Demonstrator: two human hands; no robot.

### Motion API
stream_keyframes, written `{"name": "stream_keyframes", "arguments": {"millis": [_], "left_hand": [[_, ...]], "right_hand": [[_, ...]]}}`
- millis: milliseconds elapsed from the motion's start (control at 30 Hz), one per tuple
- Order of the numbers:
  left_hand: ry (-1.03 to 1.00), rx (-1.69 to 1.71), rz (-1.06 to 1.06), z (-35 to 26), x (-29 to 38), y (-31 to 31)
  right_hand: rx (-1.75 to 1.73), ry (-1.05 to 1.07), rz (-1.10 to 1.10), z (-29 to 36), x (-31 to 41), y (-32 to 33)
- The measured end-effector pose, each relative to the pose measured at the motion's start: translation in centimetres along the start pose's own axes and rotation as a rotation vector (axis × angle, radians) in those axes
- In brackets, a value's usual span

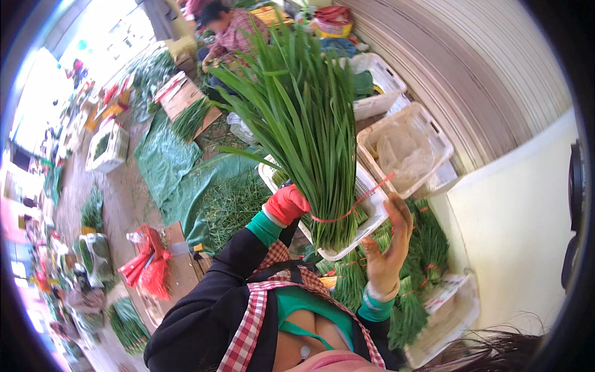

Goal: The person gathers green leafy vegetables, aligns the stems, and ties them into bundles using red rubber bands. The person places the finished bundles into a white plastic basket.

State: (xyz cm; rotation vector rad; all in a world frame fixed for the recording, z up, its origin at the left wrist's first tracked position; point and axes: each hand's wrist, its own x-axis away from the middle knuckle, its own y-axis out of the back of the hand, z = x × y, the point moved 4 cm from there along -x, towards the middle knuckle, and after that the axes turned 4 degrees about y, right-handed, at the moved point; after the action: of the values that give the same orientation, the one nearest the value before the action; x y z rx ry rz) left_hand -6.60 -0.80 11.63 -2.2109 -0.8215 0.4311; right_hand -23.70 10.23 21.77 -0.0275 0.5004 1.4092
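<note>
My left hand [287, 204], in a red glove, grips the left side of a large bundle of long flat green leaves, likely garlic chives [320, 153]. Its fingers are partly hidden behind the leaves. The bundle is held upright, its cut ends down, with a pink tie [337, 217] around its lower part. One loose tail of the tie sticks out to the right. Just beside that tail, my right hand [388, 242] is bare and stained, thumb and fingers spread, with nothing in it. A white plastic crate [372, 225] stands behind the bundle.
Tied chive bundles [409, 297] lie at my right, beside another crate [458, 307]. A crate with clear plastic [404, 144] stands near the roller shutter [465, 83]. Loose greens [237, 204] cover a green tarp [167, 158]. Red ties [151, 260] lie left. A person [237, 37] sits ahead.
</note>
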Motion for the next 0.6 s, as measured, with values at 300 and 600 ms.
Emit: {"name": "stream_keyframes", "arguments": {"millis": [300,600], "left_hand": [[0.092,-0.487,-0.089,0.2,6.0,2.3],[-0.005,-0.54,-0.21,-0.7,12.3,0.2]], "right_hand": [[-0.536,-0.389,0.472,-15.3,3.1,-8.5],[-0.382,-0.429,0.711,-14.4,4.9,-12.2]]}}
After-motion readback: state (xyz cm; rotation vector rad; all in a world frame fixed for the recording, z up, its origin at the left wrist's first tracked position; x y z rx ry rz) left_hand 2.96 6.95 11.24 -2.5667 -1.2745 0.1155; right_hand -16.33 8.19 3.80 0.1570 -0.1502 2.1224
